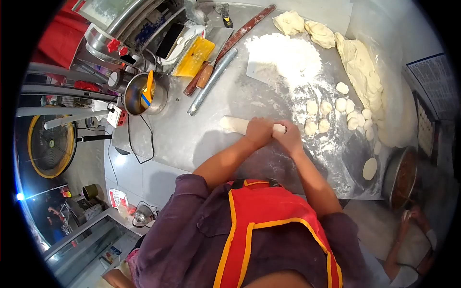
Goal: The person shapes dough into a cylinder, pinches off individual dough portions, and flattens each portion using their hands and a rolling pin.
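A pale rope of dough [234, 125] lies over the metal worktop, its left end sticking out past my left hand [260, 132]. The fingers of that hand are wrapped round the rope. Close against it, my right hand [289, 138] is closed on the rope's right end, where a small stub of dough [279, 128] shows between the two hands. To the right of my hands sit several small dough pieces [324, 126] on the floured surface. One flattened dough round [370, 169] lies apart, nearer the front right.
Loose flour [288, 55] is heaped at the back, with a long dough mass [360, 69] to its right. Rolling pins, a metal rod [212, 81] and a yellow scraper [194, 56] lie back left, near a steel pot [161, 98]. A co-worker's hands [413, 216] are by a bowl [401, 180].
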Available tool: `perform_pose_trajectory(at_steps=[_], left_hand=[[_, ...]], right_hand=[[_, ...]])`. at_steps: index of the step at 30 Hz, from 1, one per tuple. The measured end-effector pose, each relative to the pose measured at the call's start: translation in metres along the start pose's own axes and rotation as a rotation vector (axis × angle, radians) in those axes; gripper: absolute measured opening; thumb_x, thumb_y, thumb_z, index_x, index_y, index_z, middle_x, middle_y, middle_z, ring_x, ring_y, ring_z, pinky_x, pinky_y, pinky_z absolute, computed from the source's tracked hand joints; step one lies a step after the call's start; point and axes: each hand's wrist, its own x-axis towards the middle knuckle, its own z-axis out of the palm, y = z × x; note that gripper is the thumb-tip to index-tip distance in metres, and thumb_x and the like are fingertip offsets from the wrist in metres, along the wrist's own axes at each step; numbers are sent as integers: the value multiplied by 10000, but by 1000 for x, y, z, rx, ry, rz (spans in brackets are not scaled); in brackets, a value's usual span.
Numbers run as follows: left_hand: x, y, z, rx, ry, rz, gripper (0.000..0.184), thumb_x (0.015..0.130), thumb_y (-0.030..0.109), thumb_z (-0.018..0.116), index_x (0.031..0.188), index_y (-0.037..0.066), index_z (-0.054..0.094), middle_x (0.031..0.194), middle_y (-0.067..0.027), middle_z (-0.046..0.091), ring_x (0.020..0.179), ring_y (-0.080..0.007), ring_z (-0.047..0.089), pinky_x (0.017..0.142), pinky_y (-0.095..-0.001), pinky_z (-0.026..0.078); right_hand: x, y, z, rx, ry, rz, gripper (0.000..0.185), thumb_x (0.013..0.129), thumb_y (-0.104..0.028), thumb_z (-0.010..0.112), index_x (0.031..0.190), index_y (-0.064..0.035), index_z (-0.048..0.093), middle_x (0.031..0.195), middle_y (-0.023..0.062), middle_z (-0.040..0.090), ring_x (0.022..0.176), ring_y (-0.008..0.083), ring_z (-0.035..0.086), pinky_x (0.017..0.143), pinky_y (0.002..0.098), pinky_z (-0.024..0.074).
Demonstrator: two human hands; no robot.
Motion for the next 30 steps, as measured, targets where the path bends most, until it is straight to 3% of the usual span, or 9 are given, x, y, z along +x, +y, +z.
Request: perform_pose_trajectory(at_steps=[8, 12, 14, 15, 16, 19, 23, 26, 30], left_hand=[[12, 25, -24, 164, -224, -152, 158, 780, 217, 606, 771, 125, 734, 785, -115, 705, 744, -296, 691, 680, -421, 525], [28, 3, -26, 129, -149, -202, 265, 766, 345, 686, 803, 83, 705, 792, -131, 699, 763, -316, 683, 682, -424, 528], [28, -6, -41, -7, -73, -264, 426, 737, 440, 736, 898, 50, 678, 836, -148, 696, 802, -331, 677, 700, -423, 528], [29, -12, -36, -79, -144, -282, 679, 655, 522, 800, 1055, 18, 582, 1007, -178, 648, 981, -344, 621, 808, -425, 500], [27, -14, -34, -62, -103, -235, 668, 645, 495, 813, 1056, 28, 572, 1046, -174, 623, 1017, -347, 592, 836, -436, 483], [6, -15, -35, 35, -28, -156, 666, 633, 439, 838, 1073, 37, 541, 1146, -171, 551, 1111, -348, 514, 907, -456, 434], [-12, -24, -42, 195, -17, -183, 628, 674, 402, 814, 1095, 32, 530, 1159, -171, 530, 1124, -333, 492, 925, -441, 419], [-14, -37, -33, 54, 79, -42, 482, 726, 351, 778, 1038, 56, 559, 1062, -156, 580, 1034, -347, 536, 862, -453, 438], [-8, -30, -24, -241, 2, 82, 379, 761, 331, 737, 998, 68, 599, 932, -162, 637, 912, -371, 595, 796, -462, 464]], right_hand=[[0, -8, -10, 321, -57, 279, 245, 701, -106, 681, 926, -11, 694, 773, 63, 663, 704, 125, 607, 627, 273, 488], [-17, -33, -39, 622, -131, 230, 181, 750, -26, 685, 930, -3, 684, 808, 44, 660, 697, 101, 587, 607, 250, 474], [2, -27, -56, 473, -71, 240, 303, 786, -16, 684, 1084, -12, 630, 903, 40, 656, 763, 103, 597, 671, 242, 485], [19, -20, -62, 446, -45, 226, 342, 790, -29, 685, 1123, -14, 610, 932, 53, 661, 783, 125, 611, 694, 255, 493], [38, -15, -67, 418, -22, 202, 381, 793, -41, 685, 1162, -15, 590, 960, 66, 665, 803, 146, 624, 718, 269, 502], [75, 27, -43, -409, 368, -329, 406, 819, -113, 668, 1200, -30, 556, 1042, 123, 653, 926, 251, 618, 789, 353, 509], [76, 19, -44, -742, 127, -164, 339, 835, -221, 644, 1125, -55, 587, 1137, 191, 593, 1045, 324, 550, 840, 427, 499], [59, 1, -47, -774, 319, -372, 387, 835, -231, 664, 1169, -51, 588, 1134, 180, 597, 997, 305, 573, 847, 397, 496], [17, -9, -28, -25, -141, -18, 498, 813, -238, 710, 1243, -28, 572, 1056, 144, 626, 934, 225, 590, 825, 337, 484]])
